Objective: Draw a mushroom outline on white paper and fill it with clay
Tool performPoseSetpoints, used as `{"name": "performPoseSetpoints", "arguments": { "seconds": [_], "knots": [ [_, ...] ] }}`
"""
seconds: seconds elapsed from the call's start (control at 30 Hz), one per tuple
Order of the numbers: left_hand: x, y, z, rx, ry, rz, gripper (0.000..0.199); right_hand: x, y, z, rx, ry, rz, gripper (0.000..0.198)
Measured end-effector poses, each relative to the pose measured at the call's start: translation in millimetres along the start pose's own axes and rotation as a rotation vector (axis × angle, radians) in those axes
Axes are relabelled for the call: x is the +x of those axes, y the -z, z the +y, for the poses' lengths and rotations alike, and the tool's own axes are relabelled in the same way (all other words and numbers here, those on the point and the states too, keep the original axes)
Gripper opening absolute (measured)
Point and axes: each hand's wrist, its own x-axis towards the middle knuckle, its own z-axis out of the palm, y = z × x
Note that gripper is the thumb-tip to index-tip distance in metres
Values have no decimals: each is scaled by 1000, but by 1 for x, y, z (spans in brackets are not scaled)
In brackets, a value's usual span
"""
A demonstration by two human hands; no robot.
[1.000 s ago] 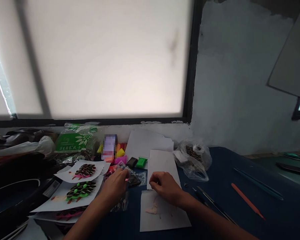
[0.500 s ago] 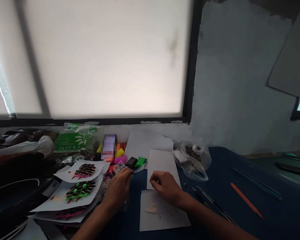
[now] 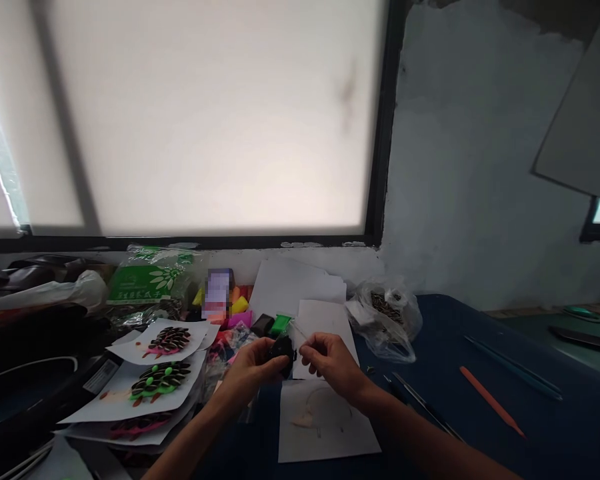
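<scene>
In my left hand (image 3: pixel 253 363) is a black lump of modelling clay (image 3: pixel 283 353), with clear plastic wrap showing at its upper side. Just to its right, my right hand (image 3: pixel 327 360) has thumb and fingers pinched together; what they hold, if anything, is too small to make out. Below both hands lies a white sheet (image 3: pixel 330 447) with a pencil outline, partly covered at its left by a flat beige clay shape (image 3: pixel 303 419). Left of my left hand, finished hedgehog pictures (image 3: pixel 167 383) made with striped seeds and coloured clay are piled on one another.
Coloured clay packs (image 3: pixel 240 307) and blank papers (image 3: pixel 290 283) stand at the back. A plastic bag of seeds (image 3: pixel 385 307) sits right of them. An orange tool (image 3: pixel 493 400), blue tweezers (image 3: pixel 515 367) and pens (image 3: pixel 425 403) lie on the right. A green seed packet (image 3: pixel 147 277) is back left.
My left hand has moved right and turned, and the black clay now shows in it. My right hand has shifted slightly and stays pinched beside the clay.
</scene>
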Motion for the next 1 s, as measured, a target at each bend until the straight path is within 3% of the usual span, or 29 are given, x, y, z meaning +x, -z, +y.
{"name": "performPoseSetpoints", "arguments": {
  "seconds": [0.3,0.73,0.87,1.0],
  "knots": [
    [3,5,-8,-35,113,-83,42,-2,3,-6,-17,77,84,15],
    [5,4,-17,-18,122,-83,55,-5,0,-6,-110,93,68,7],
    [4,4,-13,-12,116,-88,55,-5,0,-8,-66,112,37,5],
    [2,3,-8,-7,105,-81,47,-4,1,-8,18,72,-61,21]
  ]
}}
